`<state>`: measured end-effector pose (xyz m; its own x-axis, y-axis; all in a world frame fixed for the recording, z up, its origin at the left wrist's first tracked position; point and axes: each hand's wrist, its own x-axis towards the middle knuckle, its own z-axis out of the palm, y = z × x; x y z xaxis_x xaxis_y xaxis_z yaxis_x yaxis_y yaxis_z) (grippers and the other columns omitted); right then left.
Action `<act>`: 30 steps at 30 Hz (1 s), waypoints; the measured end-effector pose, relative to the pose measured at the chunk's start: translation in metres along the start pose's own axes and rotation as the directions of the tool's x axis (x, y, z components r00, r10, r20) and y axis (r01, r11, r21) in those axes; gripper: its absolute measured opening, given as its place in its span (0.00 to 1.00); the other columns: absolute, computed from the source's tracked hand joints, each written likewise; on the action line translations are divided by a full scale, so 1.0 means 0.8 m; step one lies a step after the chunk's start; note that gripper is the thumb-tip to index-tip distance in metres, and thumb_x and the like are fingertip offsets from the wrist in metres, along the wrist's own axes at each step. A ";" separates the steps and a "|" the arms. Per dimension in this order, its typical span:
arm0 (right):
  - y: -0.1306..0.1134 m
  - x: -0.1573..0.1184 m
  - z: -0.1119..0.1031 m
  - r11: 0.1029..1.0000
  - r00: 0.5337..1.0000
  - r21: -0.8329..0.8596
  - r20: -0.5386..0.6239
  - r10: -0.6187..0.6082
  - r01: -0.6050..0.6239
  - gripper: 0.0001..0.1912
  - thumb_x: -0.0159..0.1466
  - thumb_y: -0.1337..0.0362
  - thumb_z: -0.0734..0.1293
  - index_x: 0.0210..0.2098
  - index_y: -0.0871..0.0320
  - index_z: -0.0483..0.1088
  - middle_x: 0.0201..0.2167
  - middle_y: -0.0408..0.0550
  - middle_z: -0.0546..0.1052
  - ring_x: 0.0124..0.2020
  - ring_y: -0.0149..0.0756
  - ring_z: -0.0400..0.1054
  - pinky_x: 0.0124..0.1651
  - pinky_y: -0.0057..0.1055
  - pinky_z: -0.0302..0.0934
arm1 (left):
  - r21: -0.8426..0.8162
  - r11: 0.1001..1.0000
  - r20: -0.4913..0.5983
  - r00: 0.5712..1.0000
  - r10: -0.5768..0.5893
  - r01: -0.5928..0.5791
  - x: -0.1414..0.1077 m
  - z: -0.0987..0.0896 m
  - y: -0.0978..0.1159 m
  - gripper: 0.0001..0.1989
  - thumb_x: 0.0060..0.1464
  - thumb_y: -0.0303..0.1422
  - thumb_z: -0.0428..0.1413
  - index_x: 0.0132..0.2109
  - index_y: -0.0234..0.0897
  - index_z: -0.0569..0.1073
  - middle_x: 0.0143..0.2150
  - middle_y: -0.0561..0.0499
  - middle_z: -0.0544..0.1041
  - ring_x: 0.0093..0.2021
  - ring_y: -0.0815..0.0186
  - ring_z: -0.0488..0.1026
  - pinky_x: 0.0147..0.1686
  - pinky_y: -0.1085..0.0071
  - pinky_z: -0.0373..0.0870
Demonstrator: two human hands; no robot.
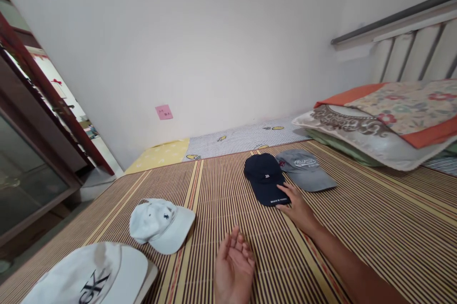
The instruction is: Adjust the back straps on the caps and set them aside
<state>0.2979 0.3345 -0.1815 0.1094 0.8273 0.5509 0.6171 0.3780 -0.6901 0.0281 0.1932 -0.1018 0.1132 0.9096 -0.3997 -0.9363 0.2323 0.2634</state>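
My right hand [298, 206] is at the brim of a navy baseball cap [262, 173], its fingers over the brim's right edge and its thumb at the front edge. The navy cap lies on a striped bamboo mat and overlaps a grey baseball cap [305, 169] to its right. My left hand [235, 261] rests palm up near the bottom middle, fingers loosely curled and apart, holding nothing. To its left lies a white baseball cap [160, 223] with a small dark emblem. Nearer to me, a larger-looking white cap [96, 275] with black letters sits partly out of frame, another brim showing under it.
The bamboo mat [214, 194] covers the bed. Pillows [352, 127] with a floral orange-edged cover [403, 104] are stacked at the right, before a headboard [414, 51]. A white wall [221, 51] with a pink note [164, 112] stands behind; a doorway is at the left.
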 end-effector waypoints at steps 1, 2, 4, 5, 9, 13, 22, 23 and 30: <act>0.001 0.002 0.002 1.000 1.000 -0.017 -0.002 -0.018 0.018 0.30 0.57 0.63 0.70 0.60 0.55 0.74 0.64 0.61 0.71 0.66 0.58 0.65 0.69 0.59 0.57 | 0.004 1.000 -0.005 1.000 0.008 -0.008 0.001 0.000 -0.002 0.16 0.71 0.31 0.49 0.44 0.30 0.80 0.32 0.46 0.79 0.29 0.67 0.77 0.30 0.73 0.71; 0.001 0.003 0.004 0.999 0.999 -0.033 -0.005 -0.035 0.035 0.30 0.58 0.65 0.68 0.60 0.56 0.73 0.63 0.61 0.72 0.66 0.57 0.65 0.69 0.59 0.57 | 0.006 1.000 -0.011 1.000 0.011 -0.011 0.001 0.001 -0.003 0.15 0.71 0.30 0.49 0.44 0.30 0.80 0.32 0.46 0.79 0.29 0.67 0.77 0.30 0.73 0.71; 0.000 0.006 0.009 0.996 0.998 -0.065 -0.014 -0.064 0.063 0.29 0.59 0.67 0.66 0.61 0.55 0.73 0.63 0.61 0.72 0.66 0.56 0.65 0.68 0.57 0.59 | 0.010 1.000 -0.041 0.999 0.013 -0.013 -0.002 0.006 -0.005 0.15 0.71 0.30 0.49 0.45 0.30 0.80 0.32 0.47 0.79 0.29 0.67 0.77 0.29 0.73 0.71; -0.001 0.007 0.012 0.994 0.997 -0.079 -0.018 -0.077 0.076 0.29 0.59 0.68 0.65 0.61 0.55 0.73 0.63 0.60 0.71 0.66 0.55 0.65 0.68 0.57 0.59 | 0.011 1.000 -0.064 0.998 0.009 -0.009 -0.005 0.011 -0.005 0.15 0.71 0.30 0.49 0.46 0.29 0.80 0.31 0.47 0.78 0.28 0.67 0.77 0.29 0.73 0.71; -0.005 0.011 0.024 0.984 0.992 -0.136 -0.032 -0.124 0.118 0.28 0.60 0.67 0.65 0.61 0.59 0.72 0.62 0.64 0.71 0.65 0.58 0.66 0.68 0.59 0.59 | 0.015 1.000 -0.133 0.991 -0.012 0.014 -0.018 0.029 -0.007 0.18 0.73 0.31 0.46 0.43 0.29 0.79 0.30 0.47 0.78 0.27 0.67 0.76 0.29 0.73 0.72; -0.010 0.012 0.031 0.974 0.986 -0.181 -0.062 -0.152 0.138 0.28 0.59 0.67 0.66 0.60 0.59 0.72 0.62 0.65 0.71 0.63 0.61 0.67 0.66 0.62 0.60 | 0.024 1.000 -0.139 0.990 -0.016 0.019 -0.024 0.039 -0.010 0.17 0.73 0.31 0.47 0.43 0.28 0.78 0.29 0.47 0.78 0.26 0.68 0.76 0.28 0.73 0.71; -0.047 -0.008 0.017 0.940 0.961 -0.204 0.014 -0.276 0.273 0.20 0.65 0.61 0.69 0.57 0.52 0.76 0.65 0.59 0.72 0.66 0.59 0.65 0.67 0.60 0.59 | 0.032 0.999 -0.123 0.992 -0.016 0.020 -0.021 0.033 -0.011 0.16 0.71 0.31 0.47 0.44 0.28 0.78 0.30 0.47 0.77 0.26 0.68 0.75 0.28 0.74 0.70; -0.048 -0.009 0.017 0.938 0.959 -0.204 0.020 -0.283 0.281 0.18 0.66 0.61 0.68 0.55 0.52 0.77 0.63 0.59 0.73 0.66 0.59 0.66 0.67 0.59 0.59 | 0.035 0.999 -0.116 0.993 -0.021 0.025 -0.020 0.031 -0.011 0.15 0.71 0.31 0.48 0.43 0.29 0.78 0.30 0.47 0.77 0.26 0.68 0.75 0.28 0.74 0.70; -0.043 -0.004 0.019 0.940 0.963 -0.220 0.004 -0.268 0.263 0.16 0.70 0.62 0.64 0.52 0.56 0.79 0.59 0.63 0.76 0.62 0.60 0.69 0.63 0.60 0.63 | 0.024 0.999 -0.128 0.991 -0.032 0.036 -0.018 0.031 -0.013 0.17 0.72 0.31 0.47 0.42 0.28 0.78 0.28 0.47 0.77 0.25 0.68 0.74 0.26 0.74 0.69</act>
<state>0.2646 0.3254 -0.1667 -0.0634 0.6971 0.7141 0.7796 0.4813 -0.4006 0.0443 0.1861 -0.0765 0.0997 0.8500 -0.5173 -0.9233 0.2728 0.2704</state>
